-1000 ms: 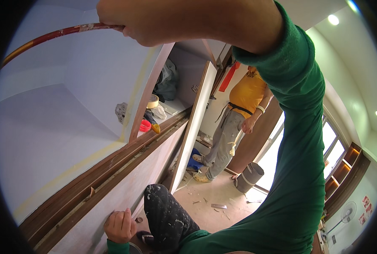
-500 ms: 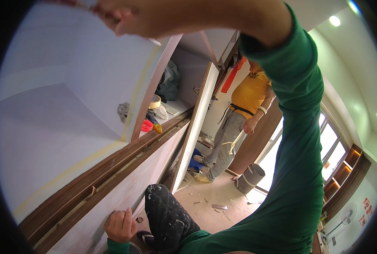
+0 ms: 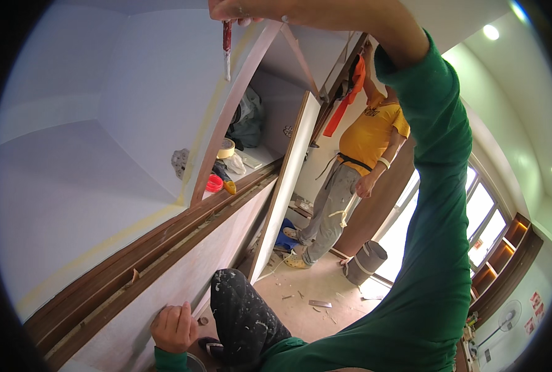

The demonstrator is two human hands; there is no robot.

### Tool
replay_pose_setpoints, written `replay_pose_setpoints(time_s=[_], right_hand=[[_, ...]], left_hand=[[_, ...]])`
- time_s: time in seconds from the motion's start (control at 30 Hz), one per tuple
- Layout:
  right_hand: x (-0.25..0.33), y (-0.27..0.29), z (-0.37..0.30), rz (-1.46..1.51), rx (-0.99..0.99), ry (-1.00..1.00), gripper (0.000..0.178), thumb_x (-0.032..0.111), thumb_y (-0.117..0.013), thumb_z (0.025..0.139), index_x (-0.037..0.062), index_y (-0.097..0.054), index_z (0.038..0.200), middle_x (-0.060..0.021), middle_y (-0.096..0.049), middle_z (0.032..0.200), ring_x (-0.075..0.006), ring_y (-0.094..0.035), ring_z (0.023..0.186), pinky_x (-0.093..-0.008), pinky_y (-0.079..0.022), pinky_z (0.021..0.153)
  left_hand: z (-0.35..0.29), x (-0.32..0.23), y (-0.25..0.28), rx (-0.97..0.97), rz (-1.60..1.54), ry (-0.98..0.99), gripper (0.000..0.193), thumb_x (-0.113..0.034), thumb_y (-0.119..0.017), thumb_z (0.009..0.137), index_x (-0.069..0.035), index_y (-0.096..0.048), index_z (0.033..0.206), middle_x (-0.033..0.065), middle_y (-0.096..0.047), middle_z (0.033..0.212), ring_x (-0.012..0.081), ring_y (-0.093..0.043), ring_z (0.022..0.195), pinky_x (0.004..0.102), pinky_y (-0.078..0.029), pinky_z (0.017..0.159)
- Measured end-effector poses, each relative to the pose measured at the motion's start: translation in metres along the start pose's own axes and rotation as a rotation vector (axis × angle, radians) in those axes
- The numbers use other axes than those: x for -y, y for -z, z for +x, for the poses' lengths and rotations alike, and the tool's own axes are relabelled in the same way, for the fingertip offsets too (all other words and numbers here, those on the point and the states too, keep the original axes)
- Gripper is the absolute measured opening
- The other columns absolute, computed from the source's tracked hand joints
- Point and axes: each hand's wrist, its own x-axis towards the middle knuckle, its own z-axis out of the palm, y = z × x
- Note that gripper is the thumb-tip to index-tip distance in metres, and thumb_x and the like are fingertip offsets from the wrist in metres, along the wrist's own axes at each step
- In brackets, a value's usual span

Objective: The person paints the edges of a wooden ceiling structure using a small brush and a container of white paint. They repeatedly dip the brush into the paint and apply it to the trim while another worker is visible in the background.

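Note:
My right hand point(image 3: 239, 11) is raised at the top edge, its green-sleeved arm crossing the right half of the view. Its fingers are closed on a thin paintbrush point(image 3: 227, 46) with a red handle and a white-coated tip. The brush points down, its tip beside the yellow tape strip point(image 3: 213, 102) on the pale cabinet panel; I cannot tell whether it touches. Low on the left, my left hand point(image 3: 175, 328) is curled closed by the white lower panel point(image 3: 164, 288). What it holds, if anything, is hidden. A container rim point(image 3: 195, 363) shows just below it.
A brown track ledge point(image 3: 102, 288) runs along the cabinet. An open compartment holds a tape roll point(image 3: 226, 147), a red ring-shaped item point(image 3: 214, 183) and a dark bag point(image 3: 249, 118). A co-worker in a yellow shirt point(image 3: 369, 139) stands beyond a leaning white panel point(image 3: 282, 192), near a grey bucket point(image 3: 365, 261).
My right hand has moved right along the top edge, and the brush has swung from pointing left to pointing down. My left hand stays about where it was.

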Motion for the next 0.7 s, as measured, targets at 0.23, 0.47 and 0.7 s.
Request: replay_pose_setpoints(time_s=[0.23,0.47,0.7], right_hand=[[-0.022,0.000,-0.001,-0.043,-0.012,0.024,0.021,0.014,-0.071,0.093,-0.0066,-0.075,0.094,-0.0145,-0.072,0.078,-0.0189,-0.067,0.072,-0.0342,-0.053,0.068],[-0.014,0.009,-0.003,0.017,-0.082,-0.062,0.019,0.013,-0.071,0.093,-0.0050,-0.076,0.095,-0.0120,-0.071,0.076,-0.0165,-0.066,0.072,-0.0322,-0.053,0.069],[-0.026,0.000,0.001,-0.052,-0.036,0.005,0.020,0.014,-0.072,0.092,-0.0065,-0.075,0.091,-0.0114,-0.071,0.076,-0.0155,-0.066,0.071,-0.0315,-0.053,0.068]], left_hand=[[0.001,0.000,0.000,-0.022,-0.007,-0.012,0.026,-0.002,-0.066,0.081,0.003,-0.070,0.106,0.0163,-0.064,0.088,0.0366,-0.065,0.077,0.0474,-0.057,0.069],[0.002,-0.001,0.000,-0.026,-0.008,-0.013,0.027,-0.002,-0.066,0.080,0.003,-0.071,0.106,0.0164,-0.064,0.088,0.0367,-0.064,0.076,0.0477,-0.056,0.068],[0.001,0.000,0.000,-0.010,-0.001,-0.006,0.025,-0.003,-0.066,0.081,0.003,-0.071,0.105,0.0162,-0.064,0.087,0.0368,-0.065,0.076,0.0478,-0.057,0.069]])
